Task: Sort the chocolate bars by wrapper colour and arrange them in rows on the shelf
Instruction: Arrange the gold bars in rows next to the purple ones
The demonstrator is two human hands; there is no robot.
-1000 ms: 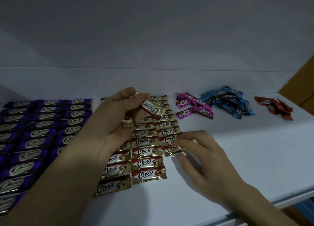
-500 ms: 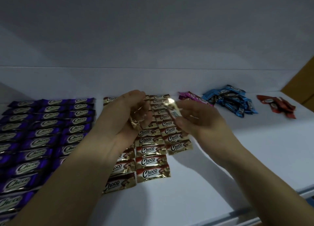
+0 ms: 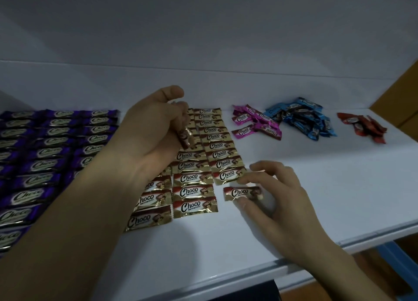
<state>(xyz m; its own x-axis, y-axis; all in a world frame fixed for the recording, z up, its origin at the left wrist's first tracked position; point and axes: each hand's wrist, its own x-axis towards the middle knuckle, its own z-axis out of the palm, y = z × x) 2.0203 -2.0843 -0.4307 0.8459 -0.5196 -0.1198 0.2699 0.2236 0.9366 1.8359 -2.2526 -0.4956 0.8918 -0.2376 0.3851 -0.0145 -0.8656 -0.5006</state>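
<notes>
Two hands, left clutching bars, right pinching bar

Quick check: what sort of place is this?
Probably a shop or stockroom: a white shelf, purple bars and gold bars in neat rows, plus loose pink pile, blue pile, red pile.

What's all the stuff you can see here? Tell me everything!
purple bars: many, purple, rows at left
gold rows: many, gold, three columns mid-shelf
pink bars: several, pink, loose pile beside gold
blue bars: many, blue, pile further right
red bars: few, red, far right
shelf: one, white, beneath all
left hand: one, grips spare gold bars
right hand: one, pinches single gold bar at third column's foot
</notes>
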